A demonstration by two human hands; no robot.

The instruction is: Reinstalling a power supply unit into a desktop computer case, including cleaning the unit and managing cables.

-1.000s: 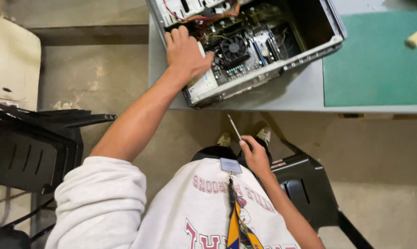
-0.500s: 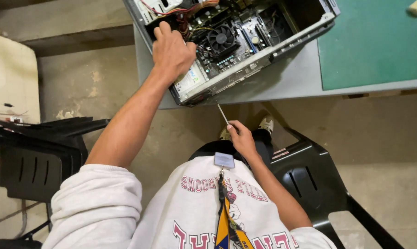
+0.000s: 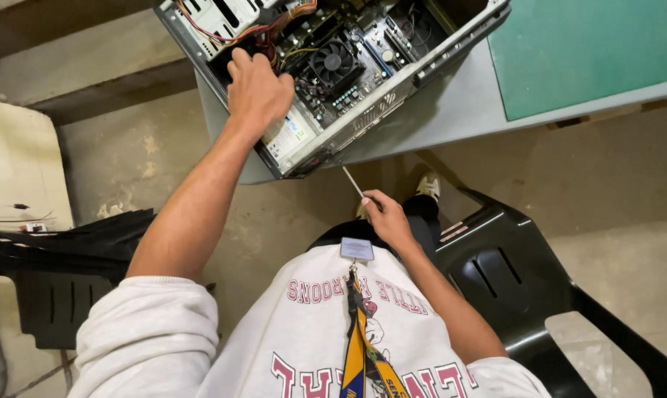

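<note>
Gripping screwdriver (image 3: 353, 182) w/ right hand (image 3: 387, 219); left hand (image 3: 258, 92) flat, unclenched, on PC case (image 3: 451, 46).

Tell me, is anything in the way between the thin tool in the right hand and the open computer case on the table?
Nothing visible blocks it. The right hand holds a thin screwdriver below the table edge, tip pointing up at the open computer case; only open air lies between. The left hand rests inside the case, off to the side.
</note>
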